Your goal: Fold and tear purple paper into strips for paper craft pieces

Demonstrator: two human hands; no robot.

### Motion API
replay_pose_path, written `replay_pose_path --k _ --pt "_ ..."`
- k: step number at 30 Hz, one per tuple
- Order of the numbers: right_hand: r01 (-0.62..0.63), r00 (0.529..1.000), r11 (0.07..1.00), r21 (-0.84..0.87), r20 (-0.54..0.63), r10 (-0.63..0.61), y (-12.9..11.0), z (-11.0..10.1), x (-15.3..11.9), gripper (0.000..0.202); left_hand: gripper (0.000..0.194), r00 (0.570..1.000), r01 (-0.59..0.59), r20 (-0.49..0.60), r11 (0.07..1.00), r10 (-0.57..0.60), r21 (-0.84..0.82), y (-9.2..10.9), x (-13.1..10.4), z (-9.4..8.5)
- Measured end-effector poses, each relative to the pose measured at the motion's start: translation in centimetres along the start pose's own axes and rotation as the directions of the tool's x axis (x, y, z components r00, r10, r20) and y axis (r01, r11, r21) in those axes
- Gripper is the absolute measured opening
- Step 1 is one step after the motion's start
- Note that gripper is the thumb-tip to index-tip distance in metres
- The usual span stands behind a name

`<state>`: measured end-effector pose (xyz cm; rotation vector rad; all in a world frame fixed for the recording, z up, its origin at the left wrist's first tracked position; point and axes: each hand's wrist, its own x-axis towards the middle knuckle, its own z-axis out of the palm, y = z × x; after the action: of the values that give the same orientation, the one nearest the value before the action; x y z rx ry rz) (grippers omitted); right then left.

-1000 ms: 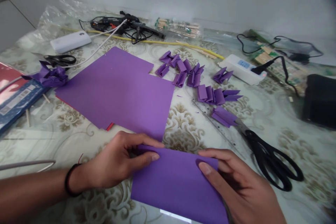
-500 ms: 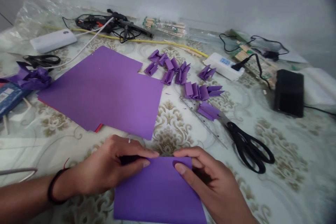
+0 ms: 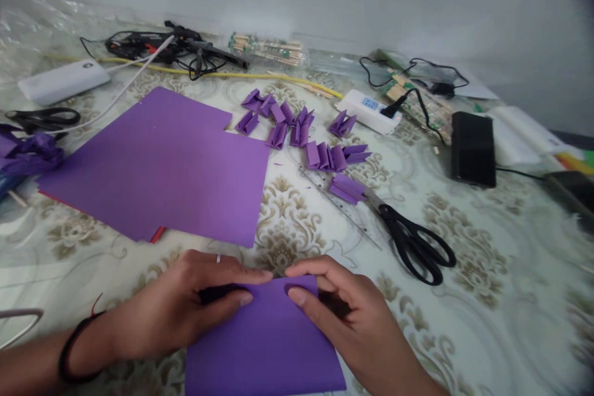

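Note:
A purple paper sheet lies at the bottom centre, its top edge looking folded over. My left hand pinches that edge on the left, thumb on the near face and forefinger along the edge. On the right, my right hand grips the same edge between thumb and fingers. Larger purple sheets lie beyond my left hand, with a sliver of red beneath. Several small folded purple pieces stand past my hands. Black-handled scissors touch a purple piece to the right.
A clear ruler lies near the scissors. Farther back are a power strip, a yellow cable, tangled black gear and a white power bank. A black box stands at the right, crumpled purple paper at the left.
The view has turned slightly right, so the table's things appear farther left. Both hands keep their hold on the paper's top edge, with little change between them.

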<state>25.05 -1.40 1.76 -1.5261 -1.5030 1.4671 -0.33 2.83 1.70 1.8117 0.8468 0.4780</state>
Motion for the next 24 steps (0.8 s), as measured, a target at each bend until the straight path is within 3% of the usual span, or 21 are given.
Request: replay_pose_path --k 8,24 --pt "-0.016 1.000 0.998 0.065 -0.024 0.017 0.10 0.03 -0.19 0.021 0.042 0.998 0.036 0.042 0.999 -0.036 -0.011 0.68 0.07 -0.29" --pt "-0.063 0.998 0.987 0.150 0.012 0.062 -0.19 -0.27 -0.08 0.024 0.042 1.000 0.016 0.004 1.000 -0.016 0.003 0.34 -0.11 -0.27"
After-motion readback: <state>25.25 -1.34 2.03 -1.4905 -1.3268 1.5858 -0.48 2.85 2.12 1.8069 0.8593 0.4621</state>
